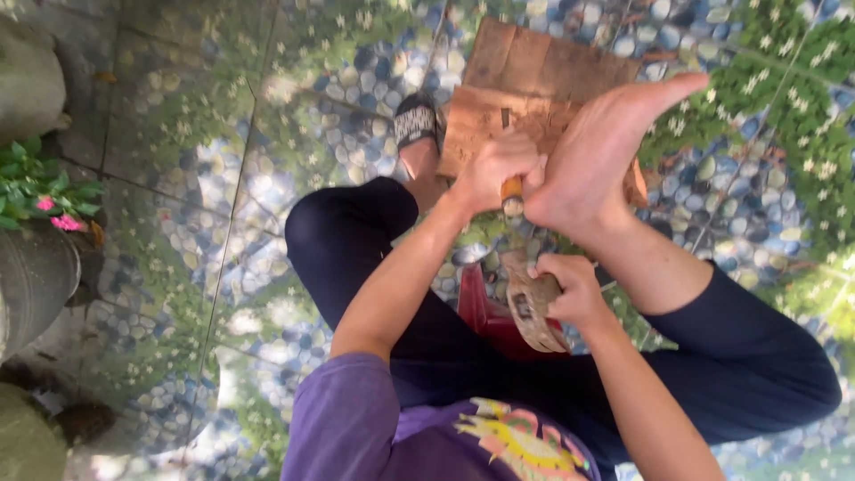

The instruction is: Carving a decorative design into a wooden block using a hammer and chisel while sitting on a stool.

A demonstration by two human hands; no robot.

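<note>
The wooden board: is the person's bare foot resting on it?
Yes, the bare foot lies across the wooden board, right beside the left hand gripping a chisel handle.

Left hand around chisel handle, right hand gripping mallet.

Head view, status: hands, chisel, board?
Left hand gripping chisel on wooden board. Right hand holding mallet. Bare foot pinning board.
</note>
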